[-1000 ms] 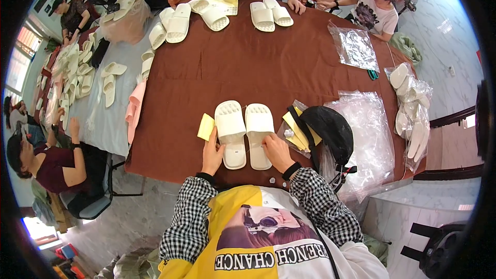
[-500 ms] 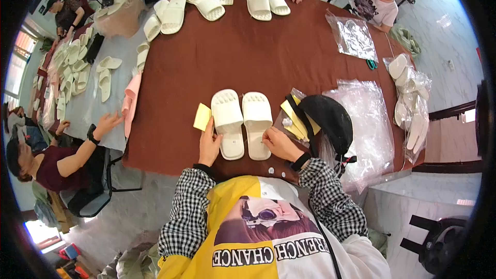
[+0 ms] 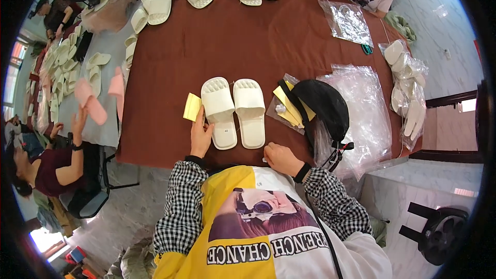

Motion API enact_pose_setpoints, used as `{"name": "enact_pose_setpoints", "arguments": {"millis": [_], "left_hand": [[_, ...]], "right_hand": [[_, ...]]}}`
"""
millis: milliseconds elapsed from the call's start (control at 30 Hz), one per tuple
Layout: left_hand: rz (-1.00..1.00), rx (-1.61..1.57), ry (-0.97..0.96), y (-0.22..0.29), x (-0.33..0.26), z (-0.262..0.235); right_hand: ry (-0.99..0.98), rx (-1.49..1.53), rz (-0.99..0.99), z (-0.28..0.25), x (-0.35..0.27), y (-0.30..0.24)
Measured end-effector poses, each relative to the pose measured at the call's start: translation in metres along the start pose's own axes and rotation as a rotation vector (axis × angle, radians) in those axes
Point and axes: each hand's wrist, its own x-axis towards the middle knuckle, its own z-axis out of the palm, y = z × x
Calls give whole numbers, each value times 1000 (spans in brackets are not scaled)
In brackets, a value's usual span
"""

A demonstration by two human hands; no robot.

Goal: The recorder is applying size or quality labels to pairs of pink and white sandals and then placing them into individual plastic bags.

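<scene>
A pair of white slippers stands side by side before me, toes away: the left slipper (image 3: 219, 113) and the right slipper (image 3: 249, 113). My left hand (image 3: 200, 137) lies along the left slipper's outer side, fingers stretched and thumb apart, touching its edge. At its fingertips is a yellow card (image 3: 192, 107); I cannot tell whether they touch it. Near the table's front edge, below the right slipper, my right hand (image 3: 283, 159) has its fingers curled together in a pinch. A small white piece (image 3: 265, 160) shows at those fingertips; the hand hides anything else there.
Right of the slippers lie yellow cards (image 3: 287, 105), a black cap-like item (image 3: 324, 108) and clear plastic bags (image 3: 361, 119). Bagged white slippers (image 3: 412, 93) sit at the right edge, teal scissors (image 3: 367, 49) farther back. Co-workers sit around; one at left handles a pink slipper (image 3: 90, 102).
My right hand has left the right slipper's heel and come down to the small white pieces by the table edge. My left hand stays put. A co-worker's pink slipper has moved left.
</scene>
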Motion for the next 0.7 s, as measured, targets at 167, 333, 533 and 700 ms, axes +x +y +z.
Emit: {"name": "enact_pose_setpoints", "arguments": {"millis": [167,333,533,700], "left_hand": [[36,9,32,-4,-2,-1],[-45,-149,176,-4,-17,-12],[-165,-390,144,35,-37,-37],[-145,-523,79,55,-48,-34]], "right_hand": [[18,-119,-12,3,2,-3],[-4,-59,45,-3,8,-2],[-74,67,111,-8,12,4],[-101,89,147,-10,15,6]]}}
